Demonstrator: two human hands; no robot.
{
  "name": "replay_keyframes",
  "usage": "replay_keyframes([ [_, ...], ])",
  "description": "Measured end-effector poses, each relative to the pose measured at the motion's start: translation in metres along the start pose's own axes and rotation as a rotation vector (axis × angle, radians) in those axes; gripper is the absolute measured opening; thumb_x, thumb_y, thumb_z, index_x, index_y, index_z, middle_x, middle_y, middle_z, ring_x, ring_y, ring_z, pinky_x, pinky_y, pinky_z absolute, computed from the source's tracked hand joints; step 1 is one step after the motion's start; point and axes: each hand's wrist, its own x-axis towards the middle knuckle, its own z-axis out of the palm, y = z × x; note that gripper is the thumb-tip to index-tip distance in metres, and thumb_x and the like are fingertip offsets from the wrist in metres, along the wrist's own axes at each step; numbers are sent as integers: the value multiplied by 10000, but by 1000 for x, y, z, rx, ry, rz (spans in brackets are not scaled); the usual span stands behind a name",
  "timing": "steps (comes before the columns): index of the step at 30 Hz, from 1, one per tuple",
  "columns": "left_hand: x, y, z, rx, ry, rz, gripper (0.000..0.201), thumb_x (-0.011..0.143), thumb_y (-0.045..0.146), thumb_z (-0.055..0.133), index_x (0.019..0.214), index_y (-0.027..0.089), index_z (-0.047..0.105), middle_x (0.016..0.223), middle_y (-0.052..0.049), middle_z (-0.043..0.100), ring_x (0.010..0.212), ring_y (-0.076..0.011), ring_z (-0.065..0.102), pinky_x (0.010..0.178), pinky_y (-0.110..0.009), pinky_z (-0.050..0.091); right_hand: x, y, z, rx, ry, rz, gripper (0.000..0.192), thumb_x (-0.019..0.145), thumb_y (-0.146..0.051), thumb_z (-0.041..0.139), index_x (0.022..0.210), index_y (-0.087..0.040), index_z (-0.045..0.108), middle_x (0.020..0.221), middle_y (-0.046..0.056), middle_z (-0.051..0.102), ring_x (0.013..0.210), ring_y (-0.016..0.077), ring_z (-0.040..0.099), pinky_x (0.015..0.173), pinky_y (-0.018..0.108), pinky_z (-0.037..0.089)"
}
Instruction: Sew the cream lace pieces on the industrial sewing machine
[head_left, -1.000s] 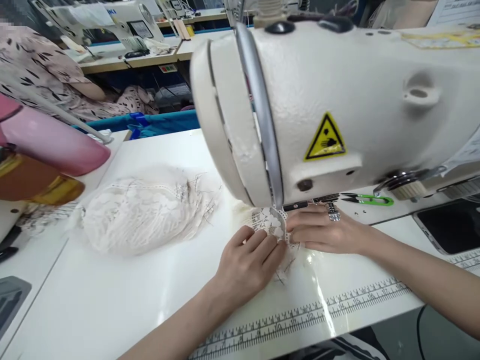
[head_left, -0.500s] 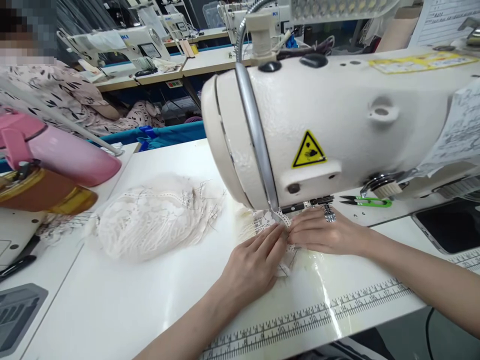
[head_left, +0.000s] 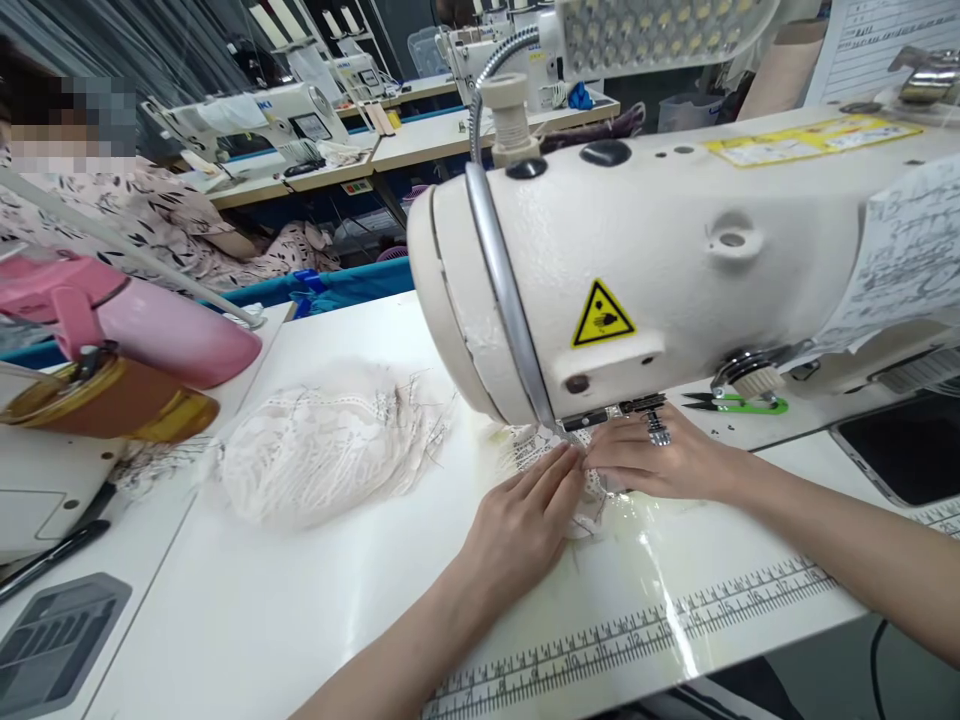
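Under the head of a white sewing machine [head_left: 645, 240] lies a small piece of white lace [head_left: 590, 515], partly hidden by my fingers. My left hand [head_left: 517, 525] presses on the lace from the front left, its fingers held together. Close against its fingertips, my right hand [head_left: 660, 455] pinches the lace at the right of the presser foot area. The needle is hidden by the machine head and my hands. To the left rests a loose heap of white lace pieces [head_left: 315, 455] with trailing thread ends.
Green-handled thread snips [head_left: 742, 404] and a dark phone [head_left: 904, 445] lie at the right. A ruler strip [head_left: 622, 640] runs along the table's front edge. At the left are a pink bottle [head_left: 172, 325] and an amber cup [head_left: 142, 395]. Another person [head_left: 172, 215] sits beyond.
The view has shifted slightly, so the scene sits a little lower and the left side further right. Both hands stay at the lace under the machine, with little visible movement.
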Motion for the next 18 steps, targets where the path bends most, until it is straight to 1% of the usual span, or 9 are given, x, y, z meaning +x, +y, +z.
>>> replay_keyframes([
  [3, 0, 0, 0, -22, -12, -17, 374, 807, 36, 434, 1167, 70, 529, 1244, -155, 608, 1212, -240, 537, 919, -377, 554, -2, 1, 0, -28, 9, 7, 198, 950, -218, 450, 1012, -203, 637, 928, 25, 702, 769, 126, 656, 637, 262, 513],
  [7, 0, -2, -1, -30, -6, -7, 347, 805, 28, 442, 1131, 60, 556, 1228, -156, 619, 1205, -238, 544, 934, -365, 546, -1, 1, -2, -36, -2, 5, 196, 950, -211, 448, 1027, -201, 628, 953, 26, 699, 787, 119, 656, 627, 251, 511],
  [9, 0, -3, -2, -33, -7, -2, 344, 791, 30, 438, 1108, 81, 562, 1231, -149, 618, 1212, -237, 539, 944, -380, 539, 1, -1, -3, -11, -4, -18, 192, 943, -185, 452, 1019, -203, 628, 935, 14, 701, 821, 117, 654, 663, 256, 523],
  [12, -1, -5, -3, -22, 2, -3, 331, 743, 35, 440, 1042, 115, 557, 1227, -149, 620, 1208, -246, 543, 937, -410, 538, 5, -6, -2, 20, 55, -73, 178, 917, -146, 477, 985, -187, 636, 897, 7, 707, 892, 129, 645, 726, 278, 540],
  [14, -2, -5, -3, -12, 14, -25, 308, 703, 31, 457, 980, 128, 549, 1199, -158, 634, 1166, -253, 577, 900, -405, 558, 6, -10, 2, 26, 80, -98, 175, 903, -122, 486, 959, -184, 640, 891, -1, 709, 903, 124, 639, 790, 288, 540],
  [16, -3, -5, -4, 0, 14, -66, 311, 668, 22, 467, 947, 136, 542, 1173, -159, 648, 1108, -252, 617, 855, -384, 580, 5, -13, 6, 8, 77, -95, 183, 889, -96, 499, 945, -196, 643, 906, -16, 708, 892, 113, 637, 842, 293, 529],
  [18, -3, -5, -5, 16, 8, -107, 354, 639, 15, 465, 964, 135, 540, 1168, -153, 652, 1065, -248, 641, 823, -370, 593, 4, -15, 12, -22, 51, -68, 203, 879, -76, 509, 944, -212, 644, 925, -28, 707, 892, 110, 635, 856, 299, 523],
])
